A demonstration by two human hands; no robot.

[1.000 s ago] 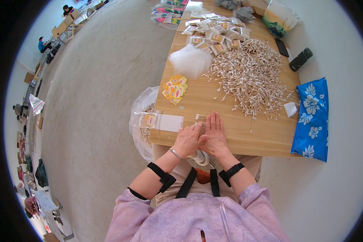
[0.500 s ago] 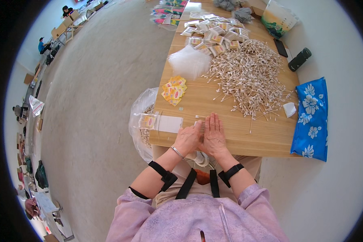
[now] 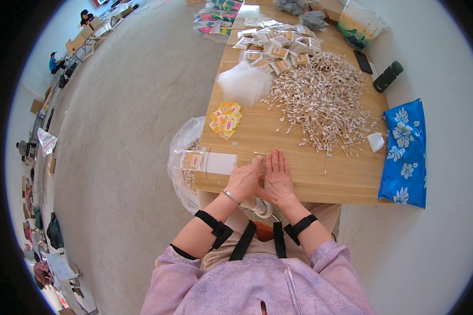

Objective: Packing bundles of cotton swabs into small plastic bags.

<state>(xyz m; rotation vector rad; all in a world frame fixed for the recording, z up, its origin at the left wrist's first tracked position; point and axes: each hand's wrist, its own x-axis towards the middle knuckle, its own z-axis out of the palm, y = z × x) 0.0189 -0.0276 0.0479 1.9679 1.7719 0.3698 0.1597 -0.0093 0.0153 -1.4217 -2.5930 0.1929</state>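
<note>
At the table's near edge, a small row of cotton swabs lies between my two hands. My left hand has its fingers bent and closed at the row's left side. Flat along the right side rests my right hand, its fingers stretched out and pointing away from me. Left of them sit a white card and a clear packet of swabs with a yellow label. A large heap of loose cotton swabs covers the table beyond my right hand.
Yellow label cards, clear empty bags and filled packets lie further back. Along the right are a phone, a black bottle and a blue floral pouch. A plastic bag of swabs hangs at the left edge.
Both hands stay almost where they were, around the same row of swabs. The whole view has shifted slightly.
</note>
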